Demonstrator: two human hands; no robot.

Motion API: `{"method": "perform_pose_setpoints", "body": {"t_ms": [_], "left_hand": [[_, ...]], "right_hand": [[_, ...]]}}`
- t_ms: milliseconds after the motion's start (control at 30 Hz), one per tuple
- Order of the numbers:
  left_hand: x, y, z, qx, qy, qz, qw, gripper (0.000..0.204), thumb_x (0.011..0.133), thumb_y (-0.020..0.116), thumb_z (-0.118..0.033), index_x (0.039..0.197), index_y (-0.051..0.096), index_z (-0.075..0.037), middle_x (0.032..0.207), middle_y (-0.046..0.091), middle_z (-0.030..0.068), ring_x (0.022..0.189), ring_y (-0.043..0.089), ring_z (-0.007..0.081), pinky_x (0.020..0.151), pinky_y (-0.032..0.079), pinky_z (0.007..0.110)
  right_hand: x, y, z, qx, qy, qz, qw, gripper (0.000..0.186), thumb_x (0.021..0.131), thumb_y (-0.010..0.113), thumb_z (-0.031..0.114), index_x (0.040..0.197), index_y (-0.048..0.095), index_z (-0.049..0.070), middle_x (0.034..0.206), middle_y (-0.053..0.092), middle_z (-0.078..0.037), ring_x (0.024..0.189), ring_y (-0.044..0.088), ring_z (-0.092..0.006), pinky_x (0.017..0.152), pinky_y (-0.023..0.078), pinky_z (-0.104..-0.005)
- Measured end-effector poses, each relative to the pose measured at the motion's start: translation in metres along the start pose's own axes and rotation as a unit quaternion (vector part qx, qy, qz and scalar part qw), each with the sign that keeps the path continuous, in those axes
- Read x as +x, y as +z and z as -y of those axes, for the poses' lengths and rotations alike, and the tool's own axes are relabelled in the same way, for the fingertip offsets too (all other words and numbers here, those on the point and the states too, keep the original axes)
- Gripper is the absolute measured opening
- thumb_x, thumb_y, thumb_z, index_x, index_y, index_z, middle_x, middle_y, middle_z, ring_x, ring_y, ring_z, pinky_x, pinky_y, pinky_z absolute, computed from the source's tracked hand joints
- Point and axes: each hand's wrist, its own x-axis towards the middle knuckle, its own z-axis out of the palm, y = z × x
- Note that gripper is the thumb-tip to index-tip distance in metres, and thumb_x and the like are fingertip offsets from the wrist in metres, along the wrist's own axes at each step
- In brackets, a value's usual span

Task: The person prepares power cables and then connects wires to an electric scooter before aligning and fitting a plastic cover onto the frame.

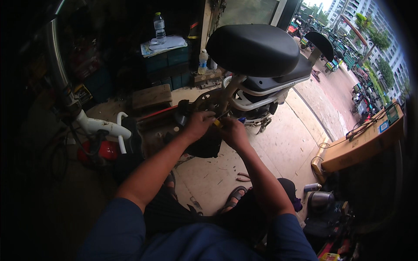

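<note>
An electric scooter with a black seat (pixel 254 50) stands in front of me, its white tube frame (pixel 252 105) showing below. Both hands are close together beside its lower body, under the seat. My left hand (pixel 200 125) is closed, its fingertips bent inward; what they grip is hidden. Closed too is my right hand (pixel 234 132), with a small yellow piece (pixel 217 123) at its fingertips, between the two hands. A thin dark strand runs near these fingers, too small to name. Something blue (pixel 241 119) shows just behind my right hand.
A pair of pliers (pixel 244 177) lies on the floor near my sandal (pixel 235 195). The scooter's white front tube (pixel 102 126) is at left. A cardboard box (pixel 361 143) and a spray can (pixel 312 187) are at right. Behind stand a water bottle (pixel 160 28) and a wooden block (pixel 152 96).
</note>
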Motion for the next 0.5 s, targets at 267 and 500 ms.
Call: {"method": "perform_pose_setpoints", "body": {"t_ms": [267,500], "left_hand": [[0.002,0.004,0.029,0.056,0.071,-0.055,0.994,0.024,0.094,0.067,-0.008,0.115,0.075,0.0,0.101,0.078,0.0122,0.094,0.072,0.0161,0.086,0.055,0.031],[-0.005,0.0,0.017,-0.009,-0.011,-0.047,0.999,0.02,0.093,0.067,-0.004,0.109,0.077,-0.001,0.105,0.078,0.0118,0.098,0.072,0.0154,0.09,0.054,0.029]], "right_hand": [[0.001,-0.002,0.002,0.019,0.039,0.044,0.998,0.042,0.083,0.082,0.033,0.105,0.075,-0.002,0.09,0.073,-0.02,0.082,0.073,-0.0305,0.076,0.056,-0.0396],[0.004,-0.015,0.013,0.074,0.129,0.058,0.987,0.042,0.083,0.085,0.032,0.102,0.076,-0.005,0.089,0.076,-0.013,0.081,0.073,-0.0173,0.072,0.055,-0.0327]]}}
